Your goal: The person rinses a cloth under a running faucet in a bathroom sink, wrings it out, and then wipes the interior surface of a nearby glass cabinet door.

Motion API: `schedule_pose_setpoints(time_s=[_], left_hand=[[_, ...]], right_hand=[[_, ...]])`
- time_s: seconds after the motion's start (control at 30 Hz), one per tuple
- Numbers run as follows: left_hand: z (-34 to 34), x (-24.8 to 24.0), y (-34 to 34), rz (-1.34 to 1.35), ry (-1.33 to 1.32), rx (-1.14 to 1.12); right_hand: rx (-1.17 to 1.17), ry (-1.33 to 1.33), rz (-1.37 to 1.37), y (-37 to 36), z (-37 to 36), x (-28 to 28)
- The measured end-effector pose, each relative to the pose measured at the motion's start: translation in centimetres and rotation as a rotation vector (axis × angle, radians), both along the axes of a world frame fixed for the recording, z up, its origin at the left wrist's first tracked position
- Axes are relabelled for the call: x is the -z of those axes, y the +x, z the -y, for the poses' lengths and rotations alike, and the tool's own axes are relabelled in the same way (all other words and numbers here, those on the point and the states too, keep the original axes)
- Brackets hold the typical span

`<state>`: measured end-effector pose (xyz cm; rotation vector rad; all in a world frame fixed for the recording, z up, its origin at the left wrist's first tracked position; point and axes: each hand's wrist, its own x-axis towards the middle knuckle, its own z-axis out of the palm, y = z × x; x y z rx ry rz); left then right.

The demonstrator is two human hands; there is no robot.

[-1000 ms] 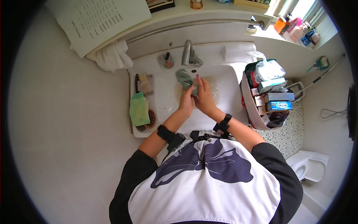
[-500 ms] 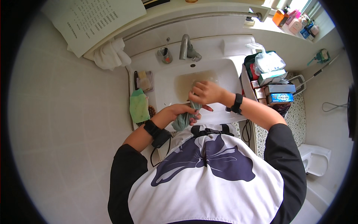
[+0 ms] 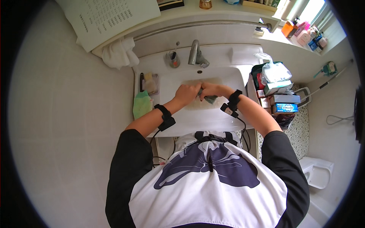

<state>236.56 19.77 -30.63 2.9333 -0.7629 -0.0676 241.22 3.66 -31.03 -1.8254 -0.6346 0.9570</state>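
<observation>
Over the white sink my two hands are close together on a wet grey-green cloth. My left hand is closed, with its knuckles up, on the bunched part of the cloth. Beside it my right hand is closed round the same cloth, and an end hangs out below its fingers. Much of the cloth is hidden inside the hands. Cloudy brownish water lies in the basin under them. Behind the hands stands a metal faucet.
A green cloth and a soap dish lie on the sink's left rim. A glass cup stands left of the faucet. Boxes and bags crowd the right side. Above runs a towel rail with a white towel.
Both hands have moved away from my body, out over the water, taking the cloth along. The cloth, earlier hanging near the sink's front edge, is now bunched between the hands.
</observation>
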Motion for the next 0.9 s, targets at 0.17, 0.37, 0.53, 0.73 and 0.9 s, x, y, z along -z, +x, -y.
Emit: schedule_pose_setpoints(time_s=[0.17,0.37,0.53,0.73,0.9], left_hand=[[1.1,-0.4,-0.9,-0.113,-0.258,-0.152],[3.3,2.1,-1.5,-0.806,-1.081,-0.469],[3.6,0.3,-2.5,-0.946,-1.326,-0.559],[-0.4,-0.1,-2.4,-1.533,-1.562,-0.644],[-0.7,-1.9,-3.8,-1.973,-1.463,-0.266]], right_hand=[[-0.097,0.193,0.57,-0.8,3.6,2.8],[0.769,0.703,-1.006,-0.3,2.9,5.8],[0.836,0.636,-0.76,-3.3,-0.2,-0.1],[0.676,0.378,0.348,-5.4,2.0,-1.5],[-0.021,0.016,1.488,-6.6,3.1,-4.9]])
